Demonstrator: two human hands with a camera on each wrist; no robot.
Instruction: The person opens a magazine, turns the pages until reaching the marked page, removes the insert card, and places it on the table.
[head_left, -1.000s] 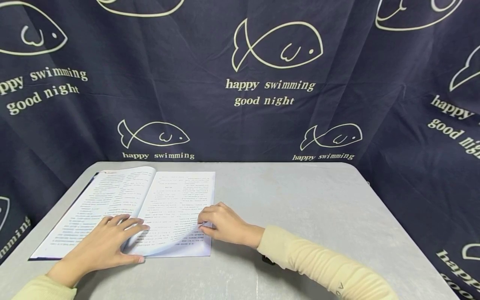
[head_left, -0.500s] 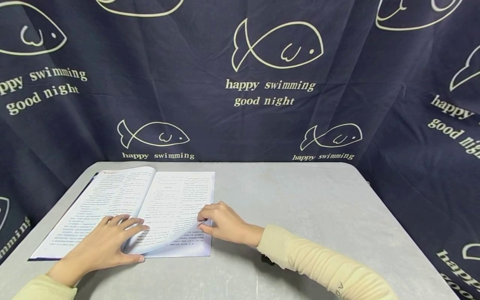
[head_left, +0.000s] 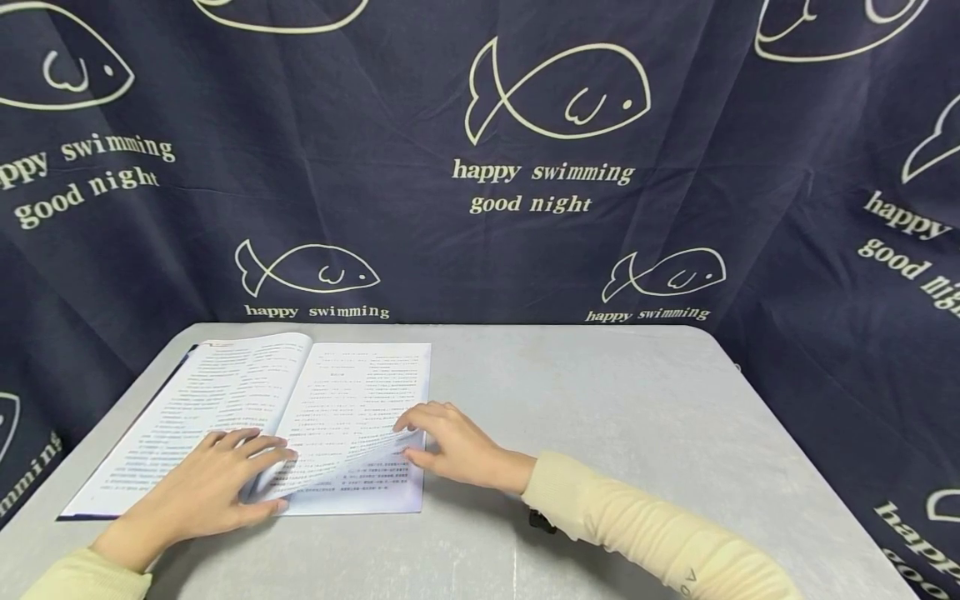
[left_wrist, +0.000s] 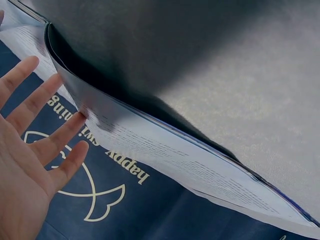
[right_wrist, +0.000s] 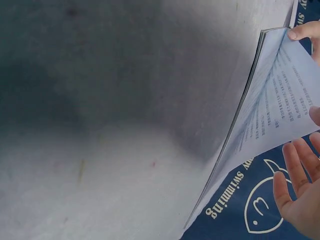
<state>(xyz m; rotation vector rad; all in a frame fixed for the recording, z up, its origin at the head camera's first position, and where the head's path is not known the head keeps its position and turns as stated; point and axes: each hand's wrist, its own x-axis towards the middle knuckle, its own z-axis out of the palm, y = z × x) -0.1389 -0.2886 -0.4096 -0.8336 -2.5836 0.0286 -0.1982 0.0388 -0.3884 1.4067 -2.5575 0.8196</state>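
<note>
a book (head_left: 217, 392) is lying spread on the left part of a grey table (head_left: 600, 400), dark cover showing at its outer left edge. its middle is being covered by the left hand (head_left: 195, 492), whose fingers are lying loosely fanned with nothing being gripped. by the right hand (head_left: 465, 450), the near outer corner of the right-hand page (head_left: 348, 408) is being met; the page is being curled upward there. these fingers are bending gently, the thumb is being parted from the index finger, and whether a real pinch is being made cannot be told.

trouble is probably being invited by that slight contact: the page could be slipping free and falling flat. thin sheets could also be clinging, two being taken as one. with the left fingers being laid so near the fold, a crease or tear could be caused by a hard pull.

on the dark blue cloth (head_left: 420, 275), "happy swimming" and "good night" are being repeated beside outlined fish. on the right sleeve (head_left: 645, 517) an "a" is showing, the following letter being cut off. the book's printed lines are being shown too small for reading.
</note>
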